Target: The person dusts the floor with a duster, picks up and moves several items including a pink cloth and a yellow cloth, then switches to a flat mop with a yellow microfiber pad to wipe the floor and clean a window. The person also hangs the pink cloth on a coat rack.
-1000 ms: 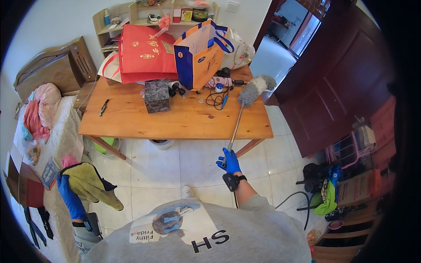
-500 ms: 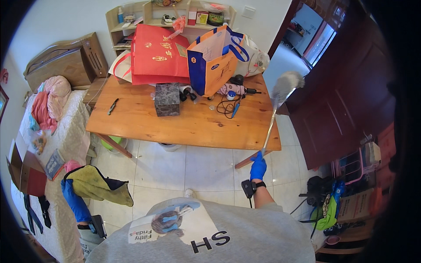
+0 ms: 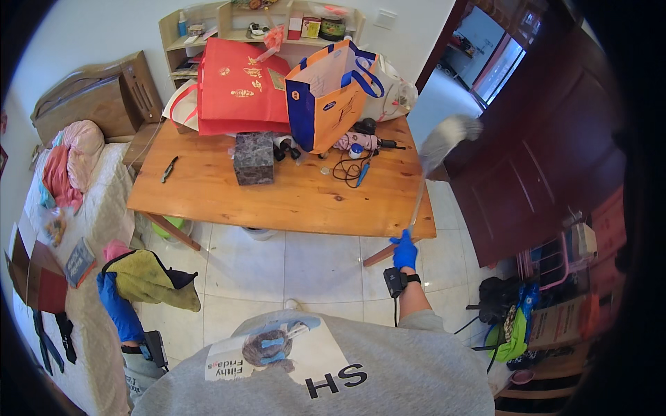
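While bags [image 3: 243, 104] crowd the table [image 3: 298, 201], a duster [image 3: 449, 141] overhangs tiles [image 3: 322, 263].

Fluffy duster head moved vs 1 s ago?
Yes, rightward. The gray duster head overlapped the wooden table's right end in view; now it shows mostly past that table's right edge.

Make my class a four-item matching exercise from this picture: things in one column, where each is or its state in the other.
Things:
1. Grey duster
2. Yellowish cloth
3. Grey patterned box
4. Dark red door

Places and states:
A. On the wooden table
B. Hanging at the left hand
C. Standing open
D. Held in the right hand

Pairs: 1-D, 2-B, 3-A, 4-C
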The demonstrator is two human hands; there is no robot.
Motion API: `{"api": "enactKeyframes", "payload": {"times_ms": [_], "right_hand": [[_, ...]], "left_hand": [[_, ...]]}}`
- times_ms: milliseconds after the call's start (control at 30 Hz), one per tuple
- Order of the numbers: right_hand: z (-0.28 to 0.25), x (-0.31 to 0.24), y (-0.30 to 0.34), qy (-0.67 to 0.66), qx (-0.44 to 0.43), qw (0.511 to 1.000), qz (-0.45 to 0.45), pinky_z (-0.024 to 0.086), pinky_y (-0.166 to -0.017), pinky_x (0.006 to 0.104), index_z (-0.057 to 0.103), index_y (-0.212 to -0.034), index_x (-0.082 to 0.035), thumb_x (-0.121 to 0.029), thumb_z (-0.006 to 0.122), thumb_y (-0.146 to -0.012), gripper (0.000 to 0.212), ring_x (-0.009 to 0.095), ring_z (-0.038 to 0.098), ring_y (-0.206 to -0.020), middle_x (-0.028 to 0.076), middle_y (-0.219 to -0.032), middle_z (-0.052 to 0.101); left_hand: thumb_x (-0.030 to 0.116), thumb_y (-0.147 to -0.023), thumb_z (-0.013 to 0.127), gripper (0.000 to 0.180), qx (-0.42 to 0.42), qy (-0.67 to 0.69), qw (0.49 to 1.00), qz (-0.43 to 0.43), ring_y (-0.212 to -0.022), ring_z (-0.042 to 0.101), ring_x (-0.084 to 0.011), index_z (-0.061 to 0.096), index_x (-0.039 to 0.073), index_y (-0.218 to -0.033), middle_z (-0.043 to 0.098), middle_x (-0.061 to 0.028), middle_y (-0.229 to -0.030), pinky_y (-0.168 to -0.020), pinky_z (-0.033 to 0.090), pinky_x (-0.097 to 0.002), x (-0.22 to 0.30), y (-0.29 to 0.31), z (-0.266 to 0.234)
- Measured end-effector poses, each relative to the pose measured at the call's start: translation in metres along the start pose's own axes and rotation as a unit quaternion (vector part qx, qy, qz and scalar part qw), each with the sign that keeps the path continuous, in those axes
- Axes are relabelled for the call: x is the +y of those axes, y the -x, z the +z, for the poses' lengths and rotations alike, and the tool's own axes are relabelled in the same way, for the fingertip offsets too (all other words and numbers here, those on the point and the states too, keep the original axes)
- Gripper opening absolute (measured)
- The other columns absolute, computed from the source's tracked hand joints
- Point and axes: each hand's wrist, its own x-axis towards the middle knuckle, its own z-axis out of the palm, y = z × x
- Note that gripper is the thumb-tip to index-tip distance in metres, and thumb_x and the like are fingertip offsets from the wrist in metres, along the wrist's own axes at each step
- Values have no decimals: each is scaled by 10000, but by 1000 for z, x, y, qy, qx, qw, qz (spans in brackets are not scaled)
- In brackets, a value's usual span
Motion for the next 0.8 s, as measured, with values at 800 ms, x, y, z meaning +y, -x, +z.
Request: {"api": "enactKeyframes", "payload": {"times_ms": [800], "right_hand": [[81,6,58,-99,-149,974,135,312,-335,276,580,-793,-39,-598,466,-861,574,136,384,-364,5,-485,385]], "left_hand": [[118,-889,519,166,78,30,996,22,-833,558,-131,576,37,-1022,599,-38,-944,-786,448,-263,-5,12,-9]]}}
